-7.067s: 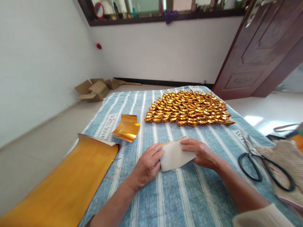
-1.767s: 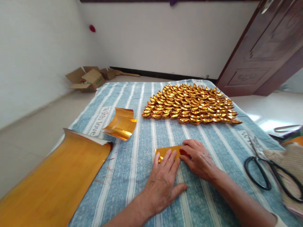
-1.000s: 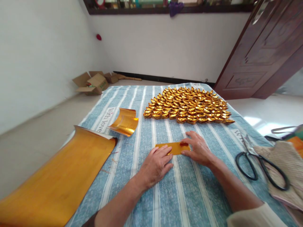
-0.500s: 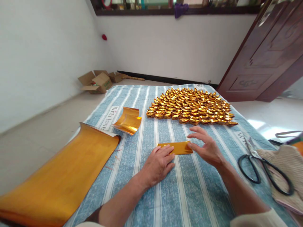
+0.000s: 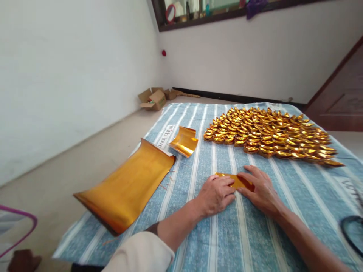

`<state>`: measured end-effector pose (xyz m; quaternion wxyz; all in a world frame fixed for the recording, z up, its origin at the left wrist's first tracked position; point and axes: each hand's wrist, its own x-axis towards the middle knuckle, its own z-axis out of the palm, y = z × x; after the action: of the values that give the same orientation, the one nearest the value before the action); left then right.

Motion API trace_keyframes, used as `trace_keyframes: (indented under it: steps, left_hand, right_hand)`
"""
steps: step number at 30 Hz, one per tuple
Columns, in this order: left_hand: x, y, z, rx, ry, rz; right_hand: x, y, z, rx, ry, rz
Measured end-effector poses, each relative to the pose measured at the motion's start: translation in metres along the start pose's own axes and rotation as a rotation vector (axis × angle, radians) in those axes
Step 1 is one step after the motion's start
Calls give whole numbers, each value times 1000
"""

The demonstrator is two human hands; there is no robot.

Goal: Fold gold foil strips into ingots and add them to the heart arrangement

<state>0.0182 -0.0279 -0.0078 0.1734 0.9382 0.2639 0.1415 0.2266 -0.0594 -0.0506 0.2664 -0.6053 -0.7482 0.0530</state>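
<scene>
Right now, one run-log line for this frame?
left hand: flat on folded gold strip | right hand: pressing strip | striped cloth | ingot pile beyond

White walls (image 5: 70,75), pale, perhaps tiled floor (image 5: 65,166)

Much of the folded gold paper strip (image 5: 231,180) is covered by the fingers (image 5: 227,187) of the left hand (image 5: 215,194) and by the right hand (image 5: 262,190), so its near edge cannot be seen. The scissors (image 5: 351,234) are cut off by the right edge, only part of a black handle loop showing. The door (image 5: 337,102) is cropped at the right. The contents of the cardboard box (image 5: 153,100) are too small to make out.
</scene>
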Motion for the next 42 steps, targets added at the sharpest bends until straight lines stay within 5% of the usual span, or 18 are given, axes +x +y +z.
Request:
trace_keyframes:
  steps: [8,14,24,42]
  left_hand:
    - [15,7,13,-129,210,-250]
    - [20,8,15,-170,232,-409]
    - [14,-12,-5,-179,127,-443]
    - [2,-40,-26,-191,-15,-289]
  right_hand:
    - [-1,-2,-1,-22,11,-14]
    - [0,-2,-2,-2,3,4]
    - [0,-1,-3,53,-3,38]
    - [-1,15,-12,128,-24,99]
